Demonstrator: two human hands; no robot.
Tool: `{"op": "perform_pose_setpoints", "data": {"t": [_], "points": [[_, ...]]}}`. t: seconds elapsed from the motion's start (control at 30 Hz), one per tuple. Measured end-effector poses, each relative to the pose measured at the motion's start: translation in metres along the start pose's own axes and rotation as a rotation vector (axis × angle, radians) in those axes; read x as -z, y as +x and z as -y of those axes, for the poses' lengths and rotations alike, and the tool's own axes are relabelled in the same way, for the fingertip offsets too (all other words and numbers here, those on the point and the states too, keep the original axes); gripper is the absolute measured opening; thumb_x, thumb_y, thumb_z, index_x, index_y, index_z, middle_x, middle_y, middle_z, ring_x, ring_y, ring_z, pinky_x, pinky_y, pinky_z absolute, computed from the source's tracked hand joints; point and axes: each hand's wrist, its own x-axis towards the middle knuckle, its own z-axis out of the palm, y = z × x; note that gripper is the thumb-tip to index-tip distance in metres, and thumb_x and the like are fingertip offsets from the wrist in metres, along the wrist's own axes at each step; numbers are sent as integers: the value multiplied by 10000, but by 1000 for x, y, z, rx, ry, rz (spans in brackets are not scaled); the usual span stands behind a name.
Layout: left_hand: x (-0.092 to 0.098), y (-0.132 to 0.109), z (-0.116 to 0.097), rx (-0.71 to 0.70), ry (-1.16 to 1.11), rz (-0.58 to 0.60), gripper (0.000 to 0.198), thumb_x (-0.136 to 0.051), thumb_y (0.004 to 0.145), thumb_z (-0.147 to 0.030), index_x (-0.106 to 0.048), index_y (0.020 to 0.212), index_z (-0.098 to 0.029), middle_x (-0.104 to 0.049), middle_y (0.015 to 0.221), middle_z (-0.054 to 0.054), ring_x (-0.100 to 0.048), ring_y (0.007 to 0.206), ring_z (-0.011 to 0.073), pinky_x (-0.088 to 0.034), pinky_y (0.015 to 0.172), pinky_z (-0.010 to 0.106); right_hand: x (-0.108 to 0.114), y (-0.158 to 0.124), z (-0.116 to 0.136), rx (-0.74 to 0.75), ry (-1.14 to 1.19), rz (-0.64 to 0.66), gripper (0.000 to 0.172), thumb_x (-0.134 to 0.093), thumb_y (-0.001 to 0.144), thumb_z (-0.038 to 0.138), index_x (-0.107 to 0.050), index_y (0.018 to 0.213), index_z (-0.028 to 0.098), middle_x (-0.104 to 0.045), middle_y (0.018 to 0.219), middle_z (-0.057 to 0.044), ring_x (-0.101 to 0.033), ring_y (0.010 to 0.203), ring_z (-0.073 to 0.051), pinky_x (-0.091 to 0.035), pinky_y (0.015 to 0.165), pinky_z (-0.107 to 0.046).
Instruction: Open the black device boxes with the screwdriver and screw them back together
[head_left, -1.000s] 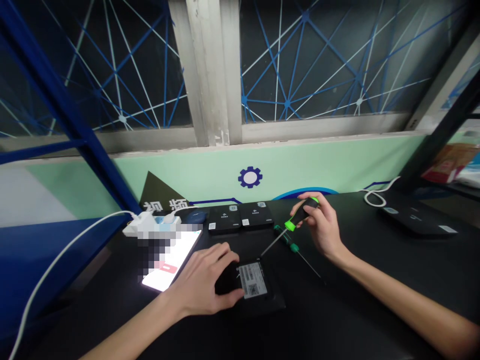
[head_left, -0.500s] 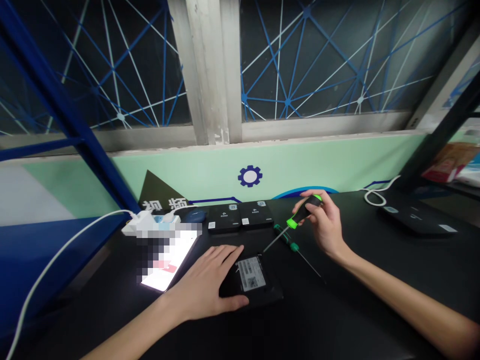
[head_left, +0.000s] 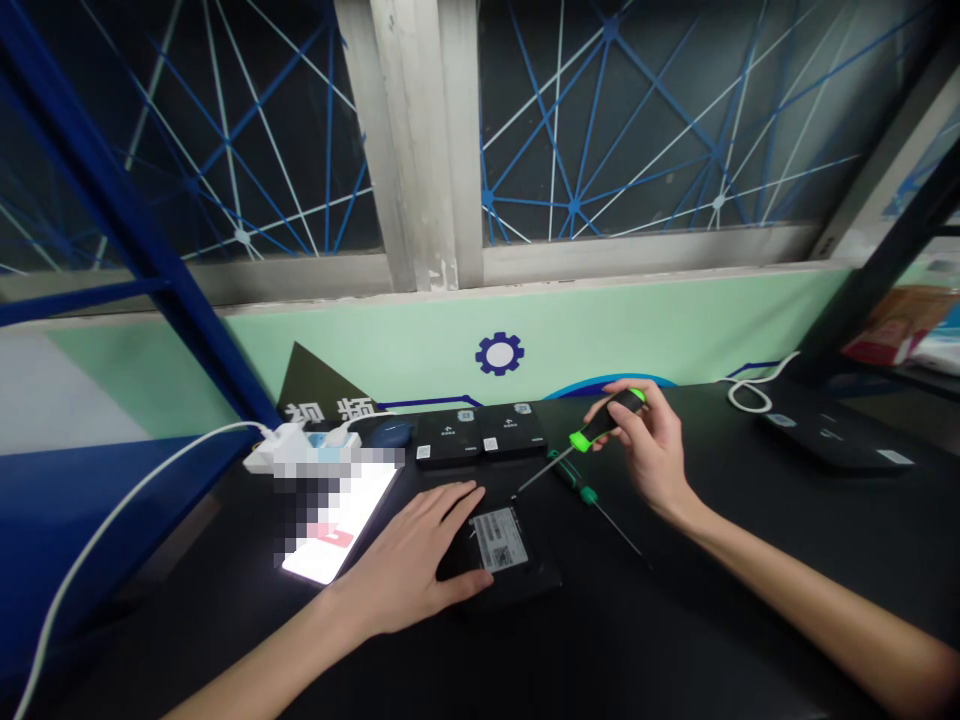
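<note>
A black box-like device (head_left: pixel 536 580) with a white printed label lies on the black table. Spread over its left side, my left hand (head_left: pixel 420 550) rests with fingers stretched and thumb apart. My right hand (head_left: pixel 649 440) is wrapped round the black and bright-green handle of a screwdriver (head_left: pixel 600 425). The shaft slants down to the left, its tip at the device's far edge, where a small dark piece shows; whether they touch is too small to tell. A second, thinner screwdriver with a dark-green handle (head_left: pixel 577 480) lies on the table right of the device.
A lit phone (head_left: pixel 352 520) lies left of my left hand, near a white power strip (head_left: pixel 262 455) with cables. Two black boxes (head_left: pixel 448 440) stand at the back beside a dark blue object (head_left: pixel 391 434). A larger black device (head_left: pixel 832 440) is at the right.
The screwdriver tip has moved slightly left along the device's far edge, with the handle tilted a little lower. My left hand and the device have shifted very slightly left.
</note>
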Motion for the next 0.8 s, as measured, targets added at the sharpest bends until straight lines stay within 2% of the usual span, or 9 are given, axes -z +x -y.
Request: {"op": "perform_pose_setpoints", "data": {"t": [0.33, 0.5, 0.8], "points": [[0, 0, -1, 51, 54, -52, 672, -413, 1002, -602, -248, 1566, -277, -381, 1572, 99, -396, 1414, 319, -410, 1095, 514, -2, -2, 4, 15, -36, -9, 168, -593, 922, 355, -548, 1046, 251, -659, 802, -24, -602, 579, -159, -545, 518, -304], [-2, 0, 4, 31, 52, -71, 669, -416, 1003, -596, -239, 1569, -286, -413, 1552, 97, -434, 1389, 312, -435, 1072, 487, -3, -3, 6, 43, -67, -18, 147, -578, 931, 338, -548, 1050, 257, -647, 791, -17, -613, 596, -169, -549, 522, -308], [-1, 0, 5, 38, 46, -47, 663, -414, 1005, -594, -248, 1566, -283, -405, 1555, 96, -435, 1384, 315, -425, 1077, 491, -3, -1, 9, 72, -71, -39, 156, -590, 926, 340, -559, 1050, 250, -639, 784, -19, -603, 605, -170, -561, 522, -313]]}}
